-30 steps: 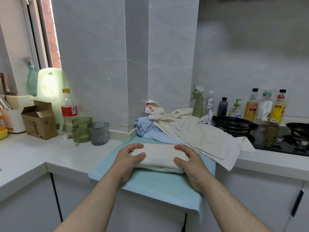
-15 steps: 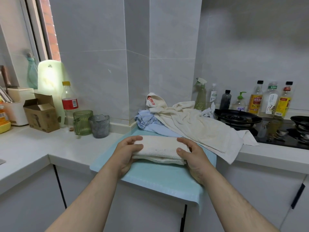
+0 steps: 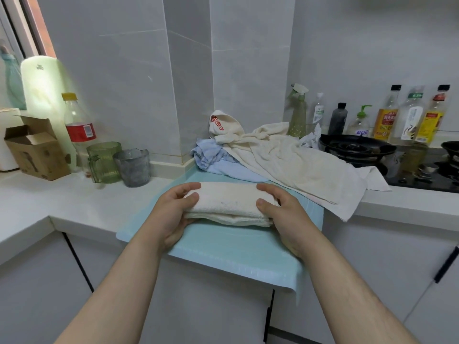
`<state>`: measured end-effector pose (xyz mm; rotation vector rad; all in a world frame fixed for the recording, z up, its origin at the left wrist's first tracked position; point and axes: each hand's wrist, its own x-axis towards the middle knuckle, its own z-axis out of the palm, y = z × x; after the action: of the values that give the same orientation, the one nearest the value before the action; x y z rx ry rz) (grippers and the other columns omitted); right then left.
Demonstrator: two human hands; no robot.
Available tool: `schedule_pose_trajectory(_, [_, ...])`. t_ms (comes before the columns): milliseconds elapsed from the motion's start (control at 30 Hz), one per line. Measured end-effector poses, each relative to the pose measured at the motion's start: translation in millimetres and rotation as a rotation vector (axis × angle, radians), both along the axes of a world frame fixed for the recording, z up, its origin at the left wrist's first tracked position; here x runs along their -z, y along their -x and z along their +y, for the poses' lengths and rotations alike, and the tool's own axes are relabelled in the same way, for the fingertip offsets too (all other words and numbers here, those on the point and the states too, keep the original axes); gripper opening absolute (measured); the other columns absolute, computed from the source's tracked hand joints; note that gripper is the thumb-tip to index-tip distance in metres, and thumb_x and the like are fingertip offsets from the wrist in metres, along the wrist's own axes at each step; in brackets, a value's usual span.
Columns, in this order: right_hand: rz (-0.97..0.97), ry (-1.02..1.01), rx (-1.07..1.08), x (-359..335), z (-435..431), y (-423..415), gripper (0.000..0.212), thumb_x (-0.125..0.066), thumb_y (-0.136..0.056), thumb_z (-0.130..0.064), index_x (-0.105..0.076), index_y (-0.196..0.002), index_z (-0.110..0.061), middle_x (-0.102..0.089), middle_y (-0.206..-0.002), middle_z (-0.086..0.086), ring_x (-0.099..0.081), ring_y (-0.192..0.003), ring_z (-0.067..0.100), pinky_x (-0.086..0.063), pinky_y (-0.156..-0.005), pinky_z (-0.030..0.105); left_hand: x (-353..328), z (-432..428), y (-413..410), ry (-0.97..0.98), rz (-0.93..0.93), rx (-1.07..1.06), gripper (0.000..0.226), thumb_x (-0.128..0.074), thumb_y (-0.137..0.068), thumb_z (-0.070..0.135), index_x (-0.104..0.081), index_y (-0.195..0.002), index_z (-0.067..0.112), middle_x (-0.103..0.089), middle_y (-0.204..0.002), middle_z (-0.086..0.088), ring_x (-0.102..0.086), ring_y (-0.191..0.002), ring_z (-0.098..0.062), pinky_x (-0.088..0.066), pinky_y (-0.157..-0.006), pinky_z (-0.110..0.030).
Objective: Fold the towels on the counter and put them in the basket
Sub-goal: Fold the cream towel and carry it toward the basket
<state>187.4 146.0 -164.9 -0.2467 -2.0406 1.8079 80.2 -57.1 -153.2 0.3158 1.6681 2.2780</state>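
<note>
Left hand (image 3: 171,214) and right hand (image 3: 285,214) clamped on opposite ends of a folded towel (image 3: 228,202), thumbs on top, fingers curled underneath. Gripped from both sides, probably, to keep the stacked layers from slipping apart on the way to the basket. Positioned low over a blue mat (image 3: 223,249) at the front edge of the tabletop (image 3: 37,194); hard to say whether resting on it or just lifted clear. Behind, heaped in the corner and not yet folded: a cream towel (image 3: 293,165) draped toward the stove (image 3: 357,147), atop a pale blue towel (image 3: 216,162). Possibly more cloth buried in that heap, though impossible to count. No basket anywhere in view, so no telling which way to carry the bundle. Fingertips beneath the folded towel hidden from the camera; far side of the stove cut off at the right of the frame.
</note>
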Motion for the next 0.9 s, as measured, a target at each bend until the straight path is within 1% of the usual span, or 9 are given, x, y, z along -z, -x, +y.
schedule_pose_trajectory(67, [-0.009,0.04,-0.005,1.3,0.9,2.0,0.034,-0.061,-0.092,-0.013,-0.063,-0.119,-0.033,-0.064,-0.12,-0.009,-0.061,-0.109,0.009,-0.045,-0.103,0.033,0.7,1.3,1.6,0.009,-0.008,-0.011,0.023,-0.051,-0.095,-0.002,-0.065,-0.109,0.009,-0.064,-0.113,-0.013,-0.064,-0.095,-0.027,-0.059,-0.081,-0.039])
schedule_pose_trajectory(200, [-0.018,0.082,-0.011,4.4,3.6,4.1,0.037,-0.061,-0.083,-0.016,-0.067,-0.113,-0.037,-0.068,-0.116,-0.009,-0.064,-0.106,0.014,-0.047,-0.101,0.037,5.7,1.2,5.7,0.024,0.015,-0.034,0.023,-0.052,-0.094,-0.002,-0.068,-0.107,0.01,-0.068,-0.103,-0.01,-0.066,-0.087,-0.022,-0.06,-0.078,-0.035])
schedule_pose_trajectory(367, [-0.056,0.066,0.026,3.5,-1.7,3.4,0.042,-0.052,-0.091,-0.009,-0.066,-0.116,-0.039,-0.061,-0.125,-0.021,-0.054,-0.119,0.002,-0.038,-0.105,0.027,13.3,-0.1,6.0,0.031,0.019,-0.071,0.025,-0.054,-0.092,-0.002,-0.071,-0.102,0.013,-0.072,-0.098,-0.003,-0.066,-0.081,-0.016,-0.055,-0.074,-0.03])
schedule_pose_trajectory(500, [-0.144,0.063,0.063,-6.6,-6.7,0.6,0.042,-0.051,-0.093,-0.008,-0.065,-0.116,-0.04,-0.056,-0.128,-0.026,-0.047,-0.122,-0.006,-0.035,-0.105,0.022,9.0,-0.5,6.4,0.069,-0.024,-0.065,0.025,-0.057,-0.091,-0.002,-0.073,-0.099,0.016,-0.072,-0.103,-0.002,-0.065,-0.086,-0.017,-0.051,-0.081,-0.035])
schedule_pose_trajectory(600, [-0.236,0.077,0.05,-16.7,-9.2,-3.8,0.042,-0.052,-0.093,-0.009,-0.064,-0.117,-0.042,-0.053,-0.131,-0.026,-0.046,-0.122,-0.007,-0.035,-0.105,0.022,2.4,-4.1,4.9,0.117,-0.062,-0.054,0.022,-0.075,-0.076,0.013,-0.076,-0.096,0.022,-0.069,-0.111,-0.004,-0.063,-0.094,-0.02,-0.05,-0.085,-0.038])
schedule_pose_trajectory(667, [-0.282,0.129,0.032,-26.2,-9.5,-6.3,0.042,-0.053,-0.093,-0.007,-0.064,-0.116,-0.041,-0.053,-0.131,-0.025,-0.046,-0.121,-0.009,-0.036,-0.102,0.018,-3.7,-6.2,1.5,0.155,-0.085,-0.048,0.034,-0.077,-0.063,0.027,-0.075,-0.097,0.027,-0.068,-0.115,-0.005,-0.061,-0.097,-0.021,-0.048,-0.089,-0.039])
schedule_pose_trajectory(733, [-0.34,0.186,0.04,-37.5,-8.6,-6.0,0.041,-0.053,-0.094,-0.005,-0.063,-0.119,-0.037,-0.055,-0.129,-0.022,-0.048,-0.116,-0.011,-0.038,-0.096,0.012,-10.1,-5.7,0.4,0.201,-0.118,-0.036,0.031,-0.075,-0.066,0.024,-0.075,-0.096,0.03,-0.067,-0.117,-0.004,-0.061,-0.098,-0.022,-0.047,-0.09,-0.039])
schedule_pose_trajectory(833, [-0.438,0.329,0.074,-52.3,-12.5,-3.5,0.042,-0.055,-0.092,-0.001,-0.067,-0.115,-0.034,-0.062,-0.128,-0.008,-0.058,-0.114,0.01,-0.044,-0.1,0.027,-24.9,-4.5,2.8,0.297,-0.152,0.0,0.025,-0.072,-0.077,0.013,-0.075,-0.097,0.028,-0.065,-0.123,-0.003,-0.061,-0.108,-0.021,-0.047,-0.1,-0.039])
schedule_pose_trajectory(900, [-0.476,0.412,0.106,-65.0,-14.8,-5.7,0.044,-0.056,-0.088,0.003,-0.07,-0.109,-0.033,-0.063,-0.127,0.001,-0.061,-0.112,0.02,-0.046,-0.096,0.032,-38.8,-5.5,7.8,0.381,-0.148,0.038,0.027,-0.068,-0.085,0.003,-0.073,-0.098,0.026,-0.064,-0.123,-0.002,-0.061,-0.109,-0.019,-0.048,-0.1,-0.04])
